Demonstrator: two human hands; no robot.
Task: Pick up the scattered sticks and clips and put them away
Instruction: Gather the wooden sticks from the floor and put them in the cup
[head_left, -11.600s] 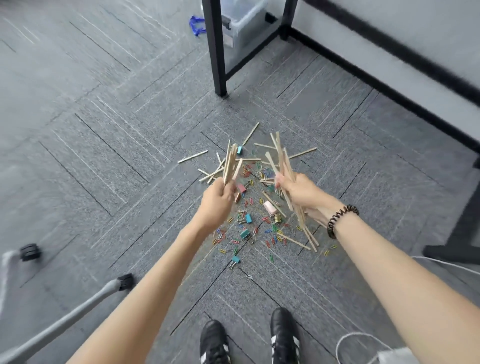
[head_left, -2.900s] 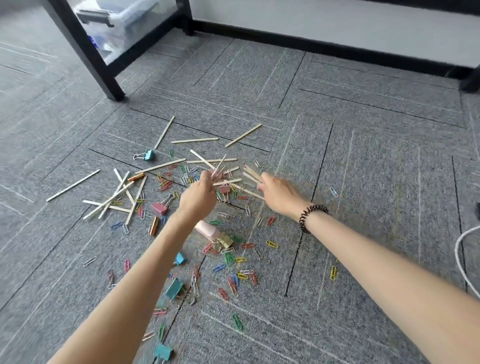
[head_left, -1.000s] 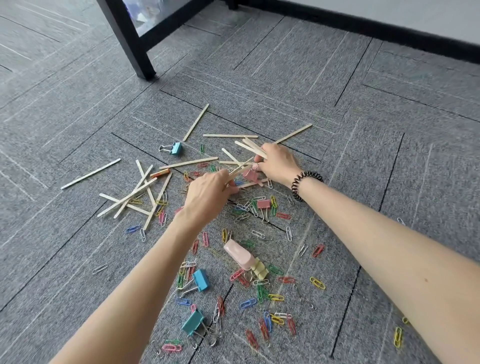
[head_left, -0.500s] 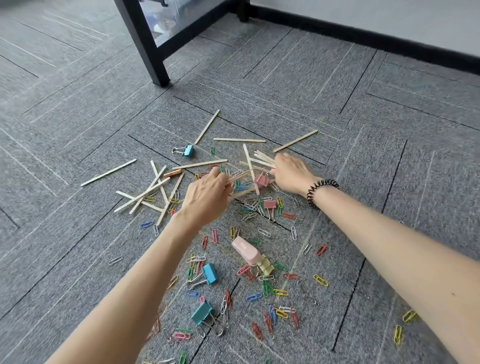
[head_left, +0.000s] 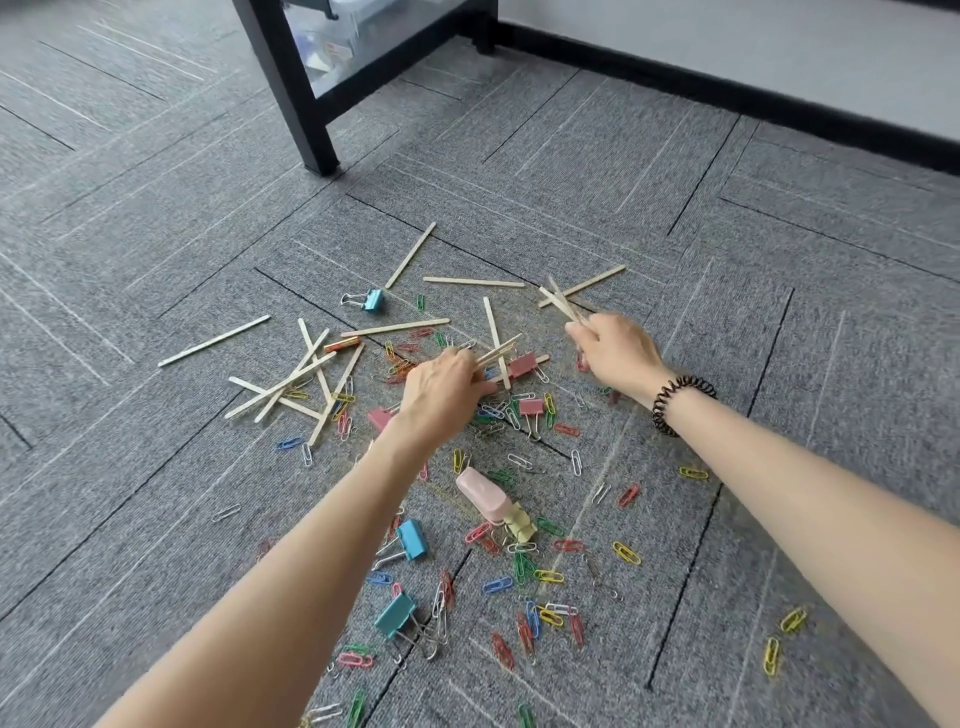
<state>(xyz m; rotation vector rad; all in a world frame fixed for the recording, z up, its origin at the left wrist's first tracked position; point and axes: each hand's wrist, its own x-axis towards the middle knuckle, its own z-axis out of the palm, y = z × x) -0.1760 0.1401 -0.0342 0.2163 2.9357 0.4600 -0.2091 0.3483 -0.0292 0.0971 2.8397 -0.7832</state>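
Wooden sticks (head_left: 291, 382) lie scattered on the grey carpet, most in a crossed heap to the left, others farther back. Coloured paper clips (head_left: 524, 566) and binder clips (head_left: 395, 616) are strewn in front of me. My left hand (head_left: 441, 392) holds a few sticks whose ends point up to the right. My right hand (head_left: 615, 351) pinches a small bundle of sticks (head_left: 558, 301) that fan out to the upper left. A pink binder clip (head_left: 483, 493) lies between my forearms.
A black table leg (head_left: 296, 98) stands at the back left, with a clear plastic storage box (head_left: 353, 36) under the frame. A black skirting board (head_left: 727, 91) runs along the wall at the back right. Bare carpet stretches to the right.
My right hand has lifted its sticks off the floor and drawn back a little. My left hand has closed on a few sticks near the pink clip. The camera has moved closer.
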